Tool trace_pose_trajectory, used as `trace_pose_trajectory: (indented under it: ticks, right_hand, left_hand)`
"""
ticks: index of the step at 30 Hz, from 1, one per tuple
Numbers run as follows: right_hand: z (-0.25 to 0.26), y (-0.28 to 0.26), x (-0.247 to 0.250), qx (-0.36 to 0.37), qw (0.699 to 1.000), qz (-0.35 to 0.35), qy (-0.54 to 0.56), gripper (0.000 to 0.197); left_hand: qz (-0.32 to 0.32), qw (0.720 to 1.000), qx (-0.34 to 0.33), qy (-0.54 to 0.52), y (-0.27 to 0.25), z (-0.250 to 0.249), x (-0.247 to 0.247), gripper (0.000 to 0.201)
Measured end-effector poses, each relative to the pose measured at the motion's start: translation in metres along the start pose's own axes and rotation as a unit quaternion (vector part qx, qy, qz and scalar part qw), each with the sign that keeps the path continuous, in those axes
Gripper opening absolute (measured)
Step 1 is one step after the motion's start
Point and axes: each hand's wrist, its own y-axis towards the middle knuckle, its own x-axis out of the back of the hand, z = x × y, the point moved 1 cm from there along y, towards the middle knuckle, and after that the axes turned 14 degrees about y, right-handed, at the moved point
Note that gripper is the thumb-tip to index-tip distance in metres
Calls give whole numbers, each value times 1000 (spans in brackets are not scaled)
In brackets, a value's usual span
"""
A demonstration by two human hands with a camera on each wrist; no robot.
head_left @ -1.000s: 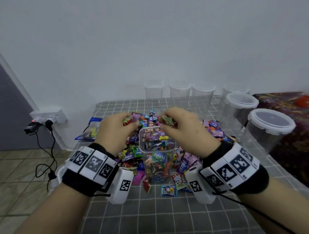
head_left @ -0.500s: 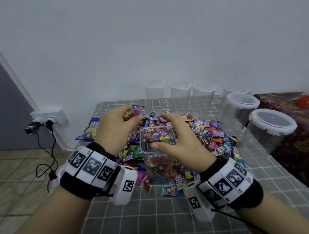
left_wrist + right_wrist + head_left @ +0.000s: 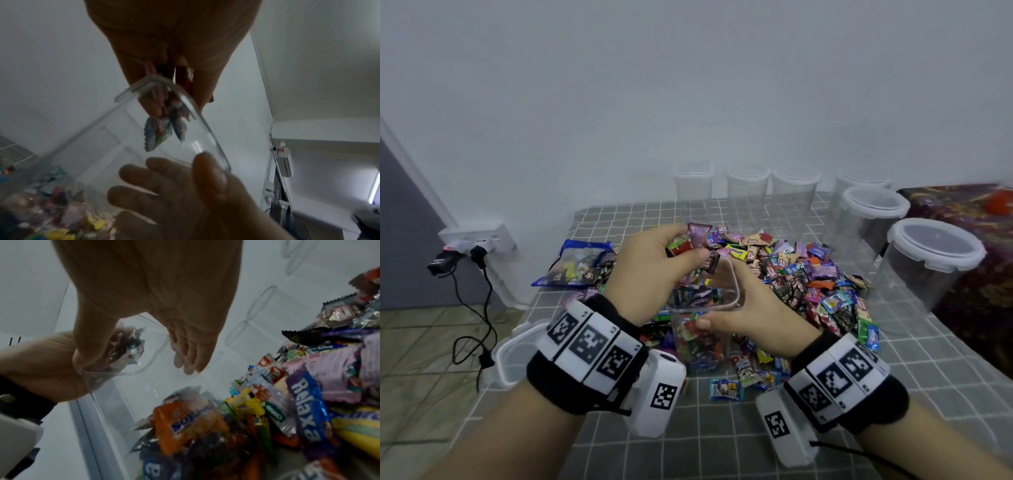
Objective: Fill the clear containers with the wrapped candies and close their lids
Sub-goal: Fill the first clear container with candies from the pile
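A clear square container [image 3: 702,346], partly filled with wrapped candies, stands in front of the candy pile [image 3: 808,274] on the checked table. My right hand [image 3: 729,308] grips it just under the rim, thumb on the near wall, fingers round the far side. My left hand [image 3: 688,246] pinches a bunch of candies [image 3: 697,236] right over the open mouth. In the left wrist view the held candies [image 3: 158,133] hang inside the rim [image 3: 205,126]. In the right wrist view the thumb and fingers [image 3: 189,353] bracket the rim [image 3: 156,352].
Several empty clear containers [image 3: 746,192] line the back wall, and lidded round ones [image 3: 935,260] stand at the right. A loose lid [image 3: 517,356] lies at the table's left edge near a blue bag [image 3: 578,263]. A wall socket with cables [image 3: 472,246] hangs beyond that edge.
My right hand, which held a green candy over the container, has come down empty and taken hold of the container. My left hand has moved right with its candies, over the opening.
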Motion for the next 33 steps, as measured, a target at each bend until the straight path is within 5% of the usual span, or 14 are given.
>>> trace_pose_trajectory:
  ticks: [4, 12, 21, 27, 30, 33]
  right_hand:
    - [0, -1, 0, 14, 1000, -6, 2, 84]
    - [-3, 0, -2, 28, 999, -14, 23, 80]
    - [-6, 1, -3, 29, 999, -16, 19, 83]
    - [-3, -4, 0, 23, 1000, -5, -11, 68]
    - [-4, -6, 6, 21, 991, 25, -127, 90]
    - [-5, -6, 19, -34, 967, 50, -246, 114]
  left_hand:
    - [6, 999, 7, 48, -2, 3, -7, 28]
    - [10, 999, -8, 51, -4, 1, -9, 33]
    - [10, 1000, -10, 14, -6, 4, -9, 22]
    - [-30, 999, -25, -37, -8, 7, -2, 22]
    - [-73, 997, 1, -14, -5, 17, 9, 21]
    - [-43, 996, 51, 65, -1, 33, 18, 19]
